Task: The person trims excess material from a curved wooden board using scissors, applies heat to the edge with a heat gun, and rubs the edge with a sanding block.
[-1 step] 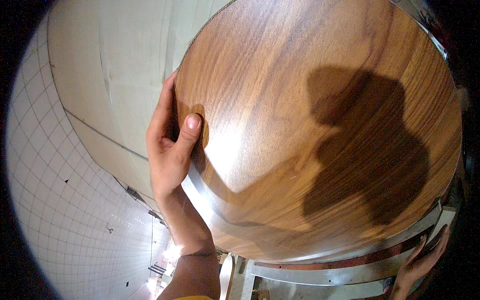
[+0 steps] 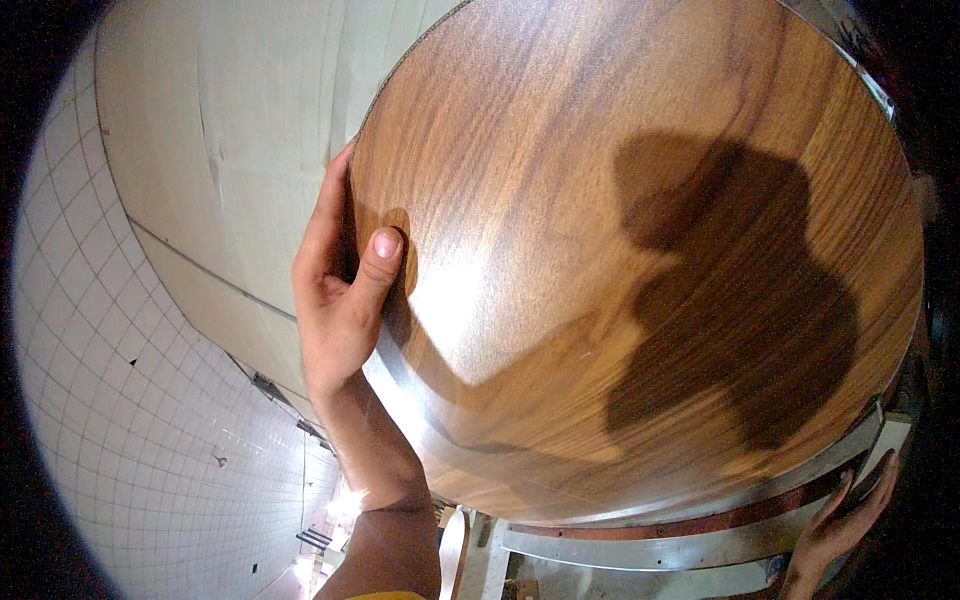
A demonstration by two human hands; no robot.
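Observation:
A large wood-grain board (image 2: 560,260), brown and glossy, fills the middle of the view. My left hand (image 2: 345,310) grips its left edge, the thumb pressed on the face and the fingers along and behind the edge, partly hidden. At the lower right, my right hand (image 2: 845,520) is beside a pale metal bar (image 2: 888,437) near the board's corner. Its fingers are stretched out and the thumb stands apart; whether they touch the bar I cannot tell. Dark shadows of my head and arms lie across the board.
A big pale panel (image 2: 240,130) lies beyond the board at the left. Below it spreads a tiled floor (image 2: 130,420). A metal rail (image 2: 640,552) with a reddish-brown strip (image 2: 700,520) runs along the board's near edge. Bright lights glare at the lower left.

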